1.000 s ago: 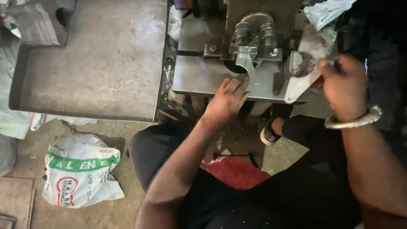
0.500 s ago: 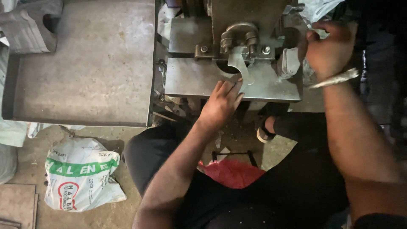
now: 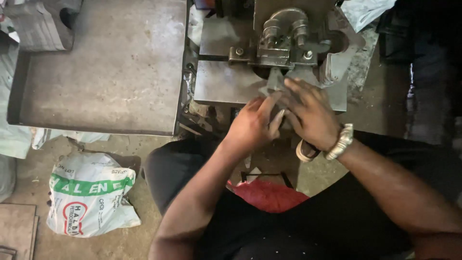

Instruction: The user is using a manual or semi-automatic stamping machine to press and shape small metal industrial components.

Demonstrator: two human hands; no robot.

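My left hand [image 3: 252, 124] and my right hand [image 3: 312, 114] meet at the front edge of a small grey metal press [image 3: 284, 33]. Between them lies a flat grey metal piece [image 3: 270, 87], which reaches under the press head. My left hand's fingers curl around the near end of the piece. Spread fingers of my right hand lie over it from the right; what is under the palm is hidden. A silver bracelet [image 3: 340, 142] sits on my right wrist. The press's lever [image 3: 337, 65] stands free at the right.
The press stands on a steel base plate [image 3: 219, 86]. A large shallow metal tray [image 3: 106, 67] fills the left. On the floor lie a white and green printed sack [image 3: 89, 192], a red cloth [image 3: 269, 195] and a sandalled foot [image 3: 304, 151].
My right hand has left the lever at the right and come down to the front of the press, next to my left hand. The view has shifted right.
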